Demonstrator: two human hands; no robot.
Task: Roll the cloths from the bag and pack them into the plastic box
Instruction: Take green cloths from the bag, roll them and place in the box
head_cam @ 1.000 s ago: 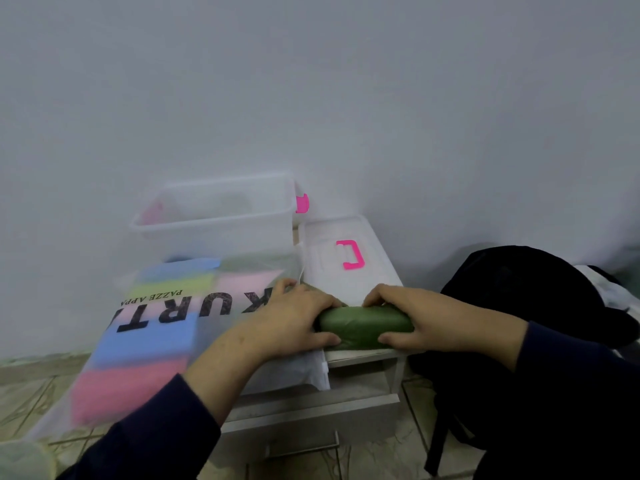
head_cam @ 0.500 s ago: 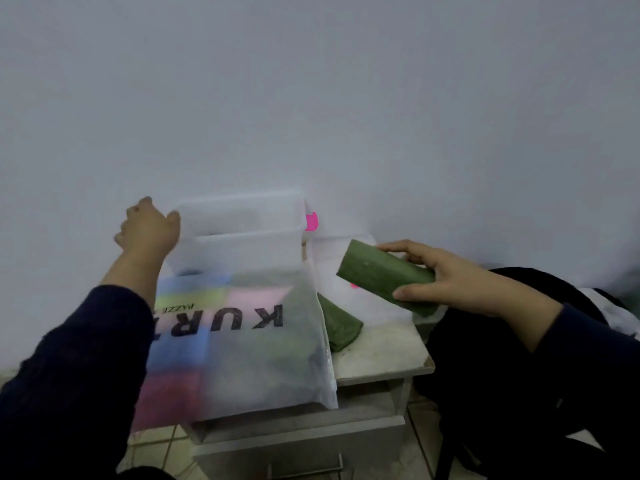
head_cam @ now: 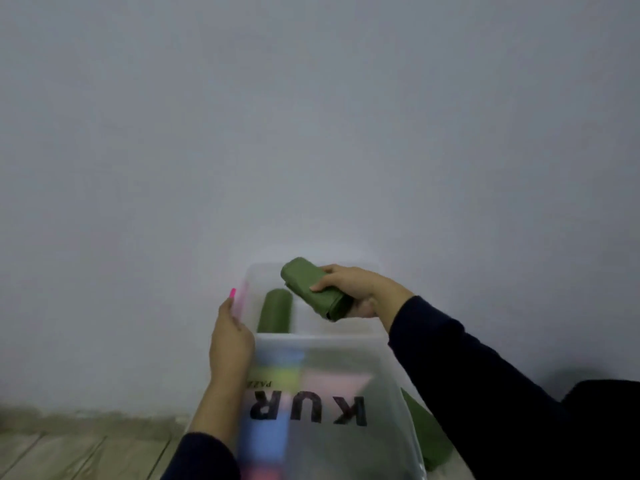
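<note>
My right hand (head_cam: 356, 289) grips a rolled green cloth (head_cam: 311, 292) and holds it over the open clear plastic box (head_cam: 311, 339). Another rolled green cloth (head_cam: 275, 311) lies inside the box at its left side. My left hand (head_cam: 230, 336) holds the box's left wall, beside a pink clip (head_cam: 232, 292). In front of the box lies the translucent bag (head_cam: 311, 410) with black letters and coloured cloths showing through it. A flat green cloth (head_cam: 427, 434) pokes out to the right of the bag.
A plain grey wall rises right behind the box. Wood-patterned floor (head_cam: 69, 452) shows at the lower left. A dark bundle (head_cam: 606, 410) sits at the lower right, behind my right sleeve.
My right hand carried the rolled green cloth leftward from above the lid to over the box. My left hand dropped from the box's far left corner to its near left wall.
</note>
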